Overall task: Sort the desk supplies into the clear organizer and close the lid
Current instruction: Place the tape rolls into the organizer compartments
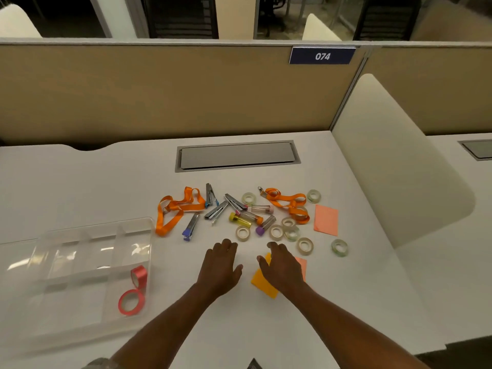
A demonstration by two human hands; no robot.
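The clear organizer (77, 265) lies open at the left of the white surface (80, 182), its thin dividers marking off several compartments. Only the compartment at its near right corner holds anything: two red tape rolls (131, 302), one lying flat, the other standing on edge just behind it. The remaining compartments show only reflections.

The loose supplies are scattered in the middle of the surface, right of the organizer. Two orange lanyards lie there, one looped at the left (174, 209) and one at the right (288, 205). Between them sit four small staplers (217, 210) with metal bodies and coloured tips, and about four clear tubes (241, 219) with yellow, pink, orange and purple caps. Eight clear tape rolls (304, 246) are spread around the right half. A pink sticky-note pad (326, 219) lies at the far right; an orange pad (262, 282) and a second pink one (302, 265) lie partly under the right hand.

Both hands are empty with fingers loosely spread, the left hand (222, 265) hovering over bare surface, the right hand (282, 266) over the orange pad.
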